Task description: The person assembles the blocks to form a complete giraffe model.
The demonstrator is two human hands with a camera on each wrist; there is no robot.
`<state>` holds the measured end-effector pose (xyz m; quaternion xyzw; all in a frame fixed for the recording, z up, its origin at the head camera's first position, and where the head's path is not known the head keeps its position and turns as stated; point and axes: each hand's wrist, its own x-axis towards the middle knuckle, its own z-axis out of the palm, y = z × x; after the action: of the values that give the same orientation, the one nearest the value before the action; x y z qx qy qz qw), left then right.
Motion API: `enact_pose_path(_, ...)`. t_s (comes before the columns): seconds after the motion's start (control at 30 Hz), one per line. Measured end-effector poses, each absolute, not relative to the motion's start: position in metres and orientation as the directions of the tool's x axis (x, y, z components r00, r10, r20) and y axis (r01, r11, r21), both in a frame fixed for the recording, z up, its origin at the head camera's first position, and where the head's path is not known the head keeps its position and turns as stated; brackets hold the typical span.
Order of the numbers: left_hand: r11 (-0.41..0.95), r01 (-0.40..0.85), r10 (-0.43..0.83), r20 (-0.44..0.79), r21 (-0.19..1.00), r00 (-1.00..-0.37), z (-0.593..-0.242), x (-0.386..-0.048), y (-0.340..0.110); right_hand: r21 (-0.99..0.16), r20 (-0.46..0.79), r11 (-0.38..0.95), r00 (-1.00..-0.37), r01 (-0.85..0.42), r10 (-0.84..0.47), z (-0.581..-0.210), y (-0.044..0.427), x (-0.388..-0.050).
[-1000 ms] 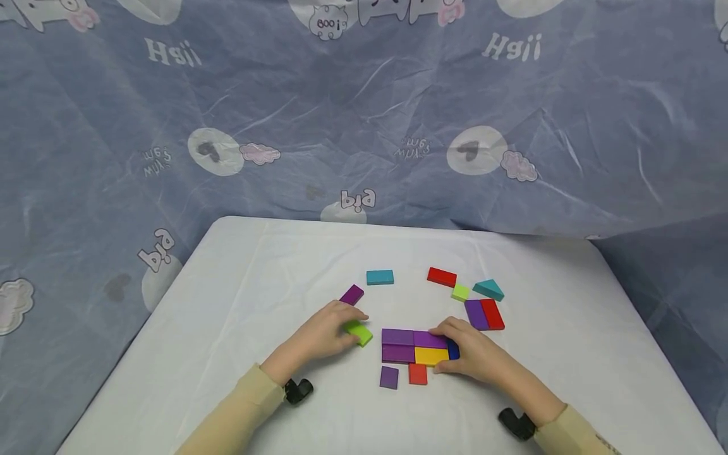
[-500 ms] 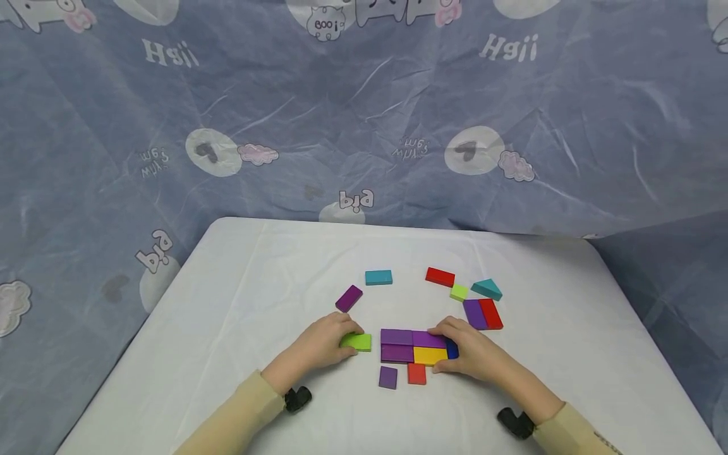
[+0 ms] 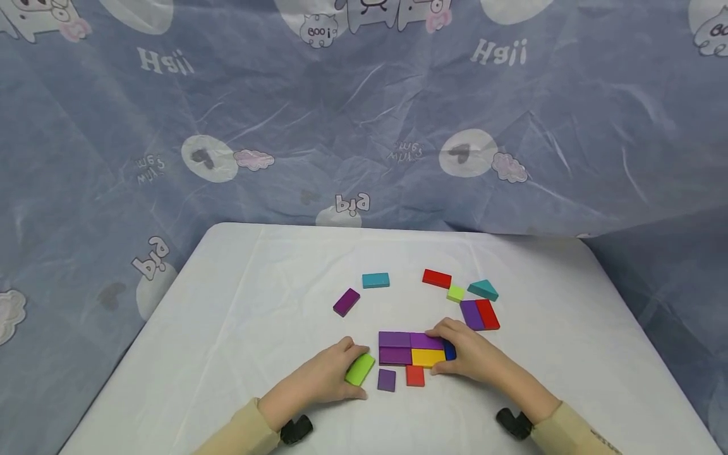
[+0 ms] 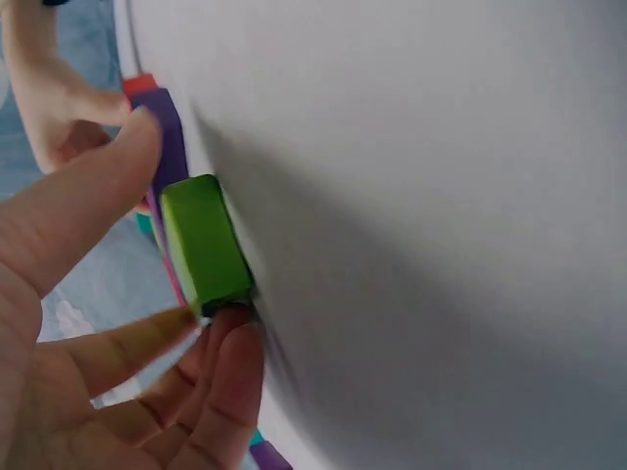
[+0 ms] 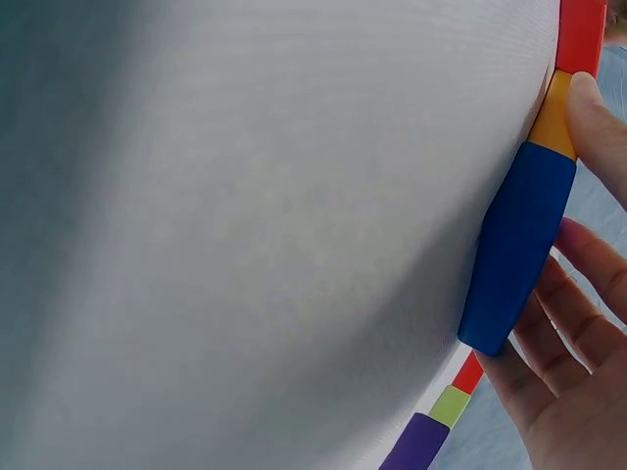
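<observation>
A lime green block [image 3: 360, 369] lies slantwise by my left hand [image 3: 321, 376]. In the left wrist view, its fingertips touch one end of the green block [image 4: 208, 240], while the thumb stands apart from the other end. My right hand [image 3: 472, 351] spans the right side of a flat group of blocks, thumb at the front and fingers at the back. This group has purple blocks [image 3: 395, 340], a yellow block [image 3: 428, 358] and a blue block [image 5: 519, 245], partly hidden by the hand in the head view. In front lie a small purple block [image 3: 386, 380] and a red square [image 3: 415, 376].
Behind the group lie a dark purple block [image 3: 346, 303], a teal block [image 3: 375, 280], a red block [image 3: 436, 279], a small lime block [image 3: 455, 294] and a teal triangle [image 3: 483, 289]. A purple block [image 3: 472, 315] touches a red one [image 3: 487, 314]. All rest on a white-covered table [image 3: 273, 284].
My left hand has drawn the green block nearer the person and turned it; it now lies slantwise by the group's front left corner. The right hand has stayed at the group.
</observation>
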<state>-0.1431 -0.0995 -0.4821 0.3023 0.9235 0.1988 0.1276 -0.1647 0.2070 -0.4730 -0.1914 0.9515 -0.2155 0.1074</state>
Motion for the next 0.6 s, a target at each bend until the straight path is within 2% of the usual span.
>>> enact_pose_path(0.23, 0.737, 0.483, 0.615, -0.173, 0.473, -0.769, -0.481, -0.132, -0.097, -0.443, -0.092, 0.821, -0.893, -0.36, -0.441, -0.473, 0.207, -0.166)
enact_pose_path(0.43, 0.698, 0.485, 0.623, -0.112, 0.528, -0.774, -0.483, -0.127, -0.094, -0.45, -0.085, 0.814, -0.889, -0.369, -0.45, -0.475, 0.208, -0.165)
enact_pose_path(0.6, 0.696, 0.493, 0.617, -0.085, 0.522, -0.782, -0.485, -0.122, -0.089, -0.45, -0.091, 0.818, -0.892, -0.359, -0.442, -0.475, 0.209, -0.165)
